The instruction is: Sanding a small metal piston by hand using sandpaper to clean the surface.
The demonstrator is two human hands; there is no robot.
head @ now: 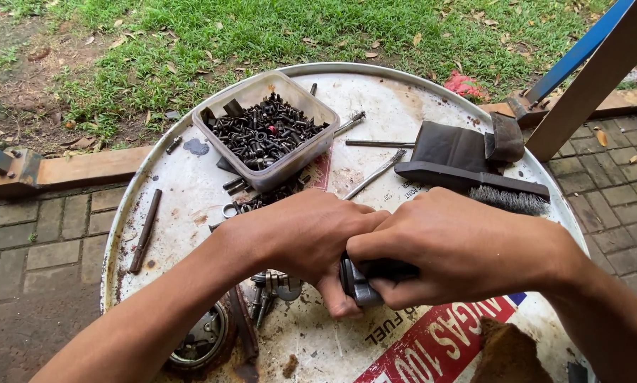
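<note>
Both my hands meet over the middle of a white drum top (191, 191). My left hand (300, 237) is closed over one end of a small grey metal part (357, 287), thumb pressed under it. My right hand (460, 245) grips the other, dark end of the same part. Most of the part is hidden by my fingers. Just beneath my left hand lie several loose bolts and washers (269, 294).
A clear plastic tub (290, 159) of dark screws stands at the back. A wire brush (474, 186), dark cloth (453, 145), thin rods (375, 174) and a rusty bar (145, 230) lie around. Grass, brick paving and a slanted post (588, 78) surround the drum.
</note>
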